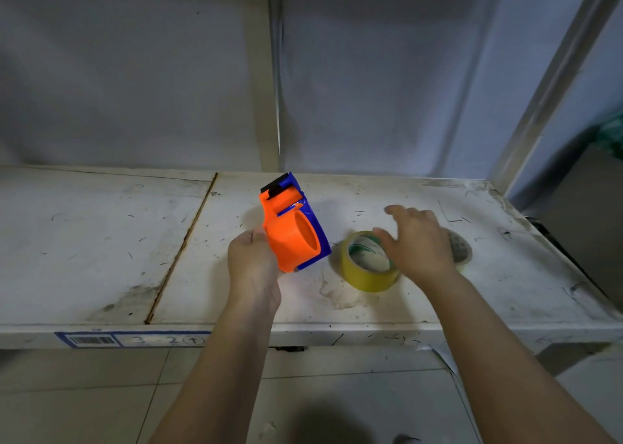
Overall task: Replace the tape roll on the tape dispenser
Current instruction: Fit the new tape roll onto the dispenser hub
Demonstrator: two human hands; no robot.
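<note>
My left hand (253,264) grips an orange and blue tape dispenser (290,225) from below, holding it tilted above the white shelf (101,241). Its orange hub carries no roll. A yellow tape roll (367,276) lies flat on the shelf just right of the dispenser. My right hand (416,243) hovers over the far right side of that roll with fingers spread, holding nothing. A nearly used-up, pale roll (460,249) lies behind my right hand, partly hidden by it.
The worn white shelf has a seam (182,248) running front to back on the left. A barcode label (131,339) sits on its front edge. A metal upright (266,73) stands behind, another post (556,79) at right. Tiled floor lies below.
</note>
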